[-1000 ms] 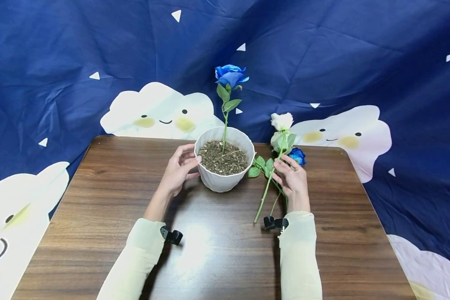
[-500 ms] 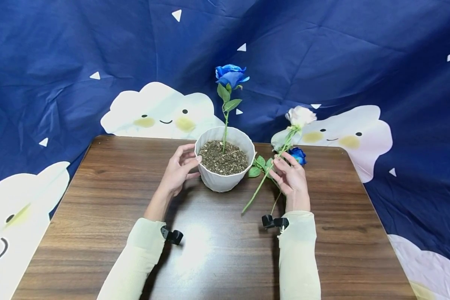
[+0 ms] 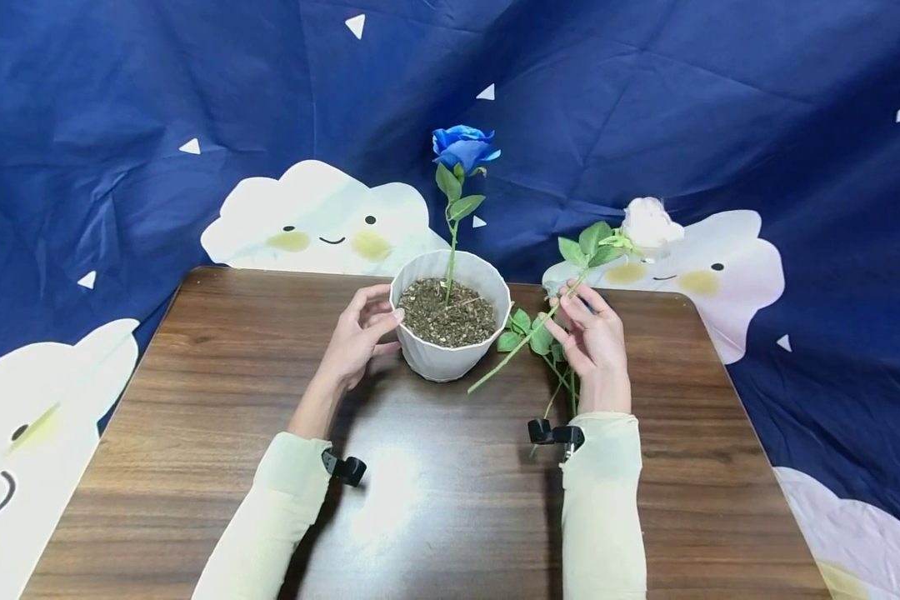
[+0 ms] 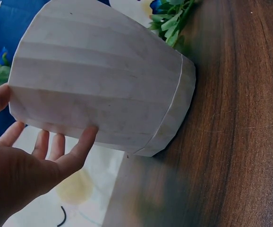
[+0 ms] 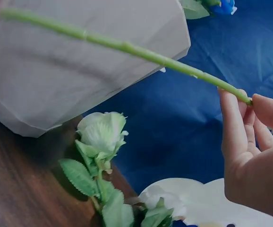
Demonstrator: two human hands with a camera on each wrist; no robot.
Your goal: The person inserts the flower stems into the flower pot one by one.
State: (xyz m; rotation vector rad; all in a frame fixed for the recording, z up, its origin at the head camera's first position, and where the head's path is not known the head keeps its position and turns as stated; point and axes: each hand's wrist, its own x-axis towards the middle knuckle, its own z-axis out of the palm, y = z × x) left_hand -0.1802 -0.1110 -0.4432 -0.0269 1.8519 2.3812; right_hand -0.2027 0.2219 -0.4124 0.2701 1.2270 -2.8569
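Left grip [image 3: 356, 337] spread wide, holding the side of pot [image 3: 444, 358], thumb at the rim; pot stands on desk [image 3: 390, 542] just right of it, blue rose [image 3: 467, 207] upright in soil [image 3: 450, 323]; right grip [image 3: 600, 342] nearly closed, pinching stem of white rose [image 3: 594, 240], tilted, bloom up and right beyond grip, bare end down left; other flowers [image 3: 542, 337] lie just left of right grip

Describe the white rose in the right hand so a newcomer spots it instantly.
On the brown table stands a white pot. Right of it, the right hand pinches a slanting green stem that ends in the white rose. Unlike the roses lying on the table, this one is held in the air.
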